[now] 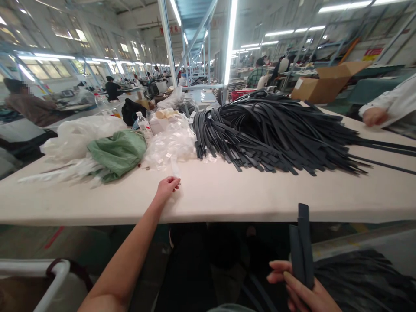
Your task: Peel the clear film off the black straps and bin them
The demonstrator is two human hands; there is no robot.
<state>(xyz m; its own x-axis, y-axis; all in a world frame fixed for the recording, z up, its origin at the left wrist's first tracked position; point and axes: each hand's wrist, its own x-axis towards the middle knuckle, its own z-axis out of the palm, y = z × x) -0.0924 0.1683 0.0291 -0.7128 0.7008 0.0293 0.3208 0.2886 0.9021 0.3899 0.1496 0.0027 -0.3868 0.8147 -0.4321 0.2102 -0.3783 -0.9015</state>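
My left hand [169, 185] is over the table near its front edge, fingers pinched on a thin translucent plastic strip [174, 168]. The strip points toward a heap of clear plastic bags [172, 143]. In my right hand [300, 284], low at the right in front of the table edge, several dark grey flat straps [303, 242] stand upright with uneven ends. Behind, a large pile of similar dark straps [269, 130] spreads over the table, its cut ends toward me.
A green cloth sack [118, 154] and white plastic sheeting [81, 134] lie at the left of the table [227, 195]. A bottle [142, 121] stands behind. At right are another person's hand [375, 116] and a cardboard box [320, 86]. More straps [364, 277] lie below the edge.
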